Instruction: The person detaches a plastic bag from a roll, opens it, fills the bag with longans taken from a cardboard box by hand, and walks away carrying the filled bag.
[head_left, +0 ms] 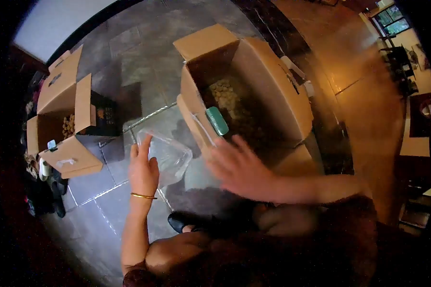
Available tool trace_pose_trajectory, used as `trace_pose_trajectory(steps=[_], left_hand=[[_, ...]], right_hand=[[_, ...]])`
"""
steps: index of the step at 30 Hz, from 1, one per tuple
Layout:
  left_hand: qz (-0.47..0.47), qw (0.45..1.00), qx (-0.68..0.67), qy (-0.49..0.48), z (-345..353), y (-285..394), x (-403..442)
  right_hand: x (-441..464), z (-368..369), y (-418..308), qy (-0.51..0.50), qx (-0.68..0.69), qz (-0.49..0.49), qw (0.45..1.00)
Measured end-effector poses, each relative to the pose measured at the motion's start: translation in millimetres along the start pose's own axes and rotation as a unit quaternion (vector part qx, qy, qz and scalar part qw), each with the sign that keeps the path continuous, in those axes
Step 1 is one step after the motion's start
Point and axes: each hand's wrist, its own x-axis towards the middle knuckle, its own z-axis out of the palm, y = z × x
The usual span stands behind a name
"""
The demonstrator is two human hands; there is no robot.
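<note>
With left hand (144,173) at bag (176,160), grip unclear, right hand (240,168) spread by upper-centre box (273,91): seemingly readying bag; probably calls for opening.

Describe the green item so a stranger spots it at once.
On the grey tiled floor, find the right-hand open cardboard box. At its left edge, just beyond the person's blurred right hand, sits the green item, a small rounded oblong. Its solid green sets it apart from the brown cardboard and the pale lumps inside.
</note>
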Motion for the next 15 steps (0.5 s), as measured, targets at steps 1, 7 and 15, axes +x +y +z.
trace_pose_trajectory(steps=[1,7,15], left_hand=[[0.009,1.0,0.004,-0.005,-0.6,0.6,0.9],[-0.002,0.997,-0.07,-0.018,-12.5,31.1,13.3],[0.035,0.997,-0.058,-0.045,-21.1,45.0,13.0]], right_hand=[[-12.1,-3.4,6.6,-0.03,0.003,0.072,0.997],[-30.9,-1.0,25.9,-0.297,0.186,0.28,0.894],[-64.9,-25.1,77.5,-0.334,0.17,0.169,0.912]])
